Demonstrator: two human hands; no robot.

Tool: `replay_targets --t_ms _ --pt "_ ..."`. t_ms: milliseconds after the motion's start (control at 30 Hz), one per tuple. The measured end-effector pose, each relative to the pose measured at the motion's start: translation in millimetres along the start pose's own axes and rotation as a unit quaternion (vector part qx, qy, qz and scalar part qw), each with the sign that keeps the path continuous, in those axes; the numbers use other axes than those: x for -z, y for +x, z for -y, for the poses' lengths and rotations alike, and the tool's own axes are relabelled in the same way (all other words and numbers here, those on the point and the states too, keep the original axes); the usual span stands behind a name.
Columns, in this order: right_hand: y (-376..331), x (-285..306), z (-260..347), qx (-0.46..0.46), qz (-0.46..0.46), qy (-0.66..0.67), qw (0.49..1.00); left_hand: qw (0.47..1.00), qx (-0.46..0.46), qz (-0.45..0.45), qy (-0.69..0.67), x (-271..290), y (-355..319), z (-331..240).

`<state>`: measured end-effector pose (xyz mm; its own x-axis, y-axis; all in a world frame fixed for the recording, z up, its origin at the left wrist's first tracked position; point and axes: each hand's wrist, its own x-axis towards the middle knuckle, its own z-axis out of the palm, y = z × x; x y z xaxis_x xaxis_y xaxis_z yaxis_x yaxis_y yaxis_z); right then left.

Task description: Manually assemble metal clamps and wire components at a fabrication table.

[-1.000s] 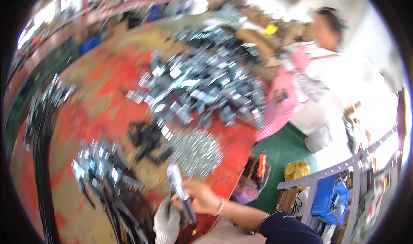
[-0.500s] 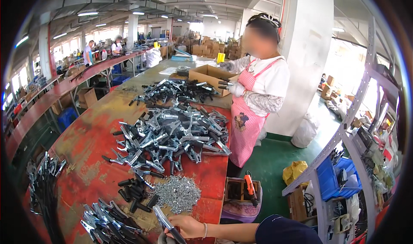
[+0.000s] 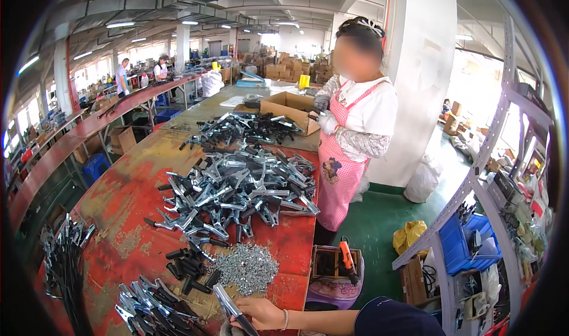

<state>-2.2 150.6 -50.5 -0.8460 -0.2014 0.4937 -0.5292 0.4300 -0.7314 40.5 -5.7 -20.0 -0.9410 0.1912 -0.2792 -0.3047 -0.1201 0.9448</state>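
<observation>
At lower centre, the right hand [image 3: 261, 313] still pinches the same spring-clamp arm [image 3: 226, 302] (gloved left hand [image 3: 231, 330]: I can't tell), so work stays there.

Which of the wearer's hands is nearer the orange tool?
The right hand: it's lower left of the orange tool. The left hand is farther left, at the picture's lower edge.

**Bright daylight, bent edges**

White ceiling tube lamps [image 3: 120, 25] and the left-hand windows [image 3: 24, 115] light everything brightly; the opening at right [image 3: 474, 78] burns out to white. Highlights streak the silver metal clamp with a black grip [image 3: 227, 303]. Dark shade lies beneath the long red bench [image 3: 136, 101]. Focus is crisp centrally; fisheye distortion and black vignetting surround it.
</observation>
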Motion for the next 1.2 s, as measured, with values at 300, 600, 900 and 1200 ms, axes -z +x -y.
replay_targets --t_ms 300,600,900,1200 --pt "1.5 3.7 10.1 0.004 0.005 -0.004 1.0 1.0 -0.017 -0.003 -0.026 2.9 3.0 9.6" --pt "-1.3 7.6 7.2 0.041 -0.008 -0.005 0.999 0.999 -0.034 -0.027 0.014 -2.0 -0.5 2.0" --pt "-2.8 15.0 -3.3 0.052 0.005 -0.038 0.998 0.997 -0.011 -0.013 0.078 5.2 9.2 11.9" --pt "4.8 10.4 2.8 0.068 0.034 0.037 0.996 0.995 -0.057 -0.037 0.067 11.4 10.1 15.2"
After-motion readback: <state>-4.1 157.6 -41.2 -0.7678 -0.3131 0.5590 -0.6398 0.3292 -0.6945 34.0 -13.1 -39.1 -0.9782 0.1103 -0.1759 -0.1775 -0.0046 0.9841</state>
